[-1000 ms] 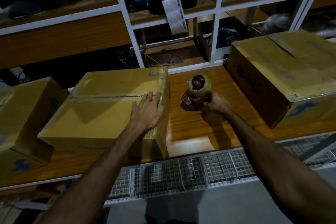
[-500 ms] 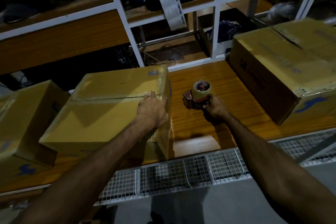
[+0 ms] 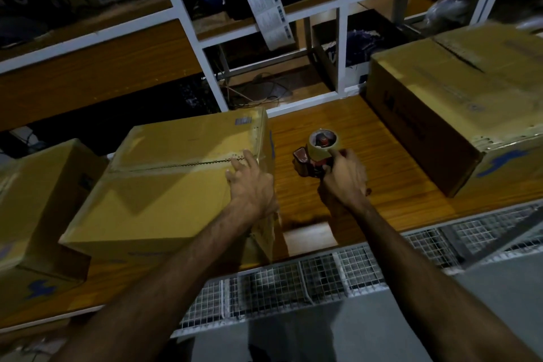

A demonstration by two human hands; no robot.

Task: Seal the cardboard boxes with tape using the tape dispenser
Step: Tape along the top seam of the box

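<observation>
Wooden bench [image 3: 382, 156], dim light. My left hand [image 3: 252, 185] lies flat and open on the middle box [image 3: 176, 185], by its right edge. My right hand [image 3: 345, 178] is wrapped around the tape dispenser [image 3: 316, 153] mid-bench.

Under your left hand [image 3: 252, 185] the middle box [image 3: 176, 185] was matt brown cardboard, its top seam ragged and rough. The boxes at the counter's left end [image 3: 38, 214] and right end [image 3: 458, 103] were the same dull cardboard. The counter [image 3: 390, 173] looked like grained wood with a soft sheen that caught the light near its front edge. The tape roll [image 3: 323, 142] was glossy on a red, plastic-looking dispenser [image 3: 305, 160]. White wire mesh [image 3: 293, 282] ran below the front edge, and the shelf frame [image 3: 342, 38] seemed to be white painted metal.
</observation>
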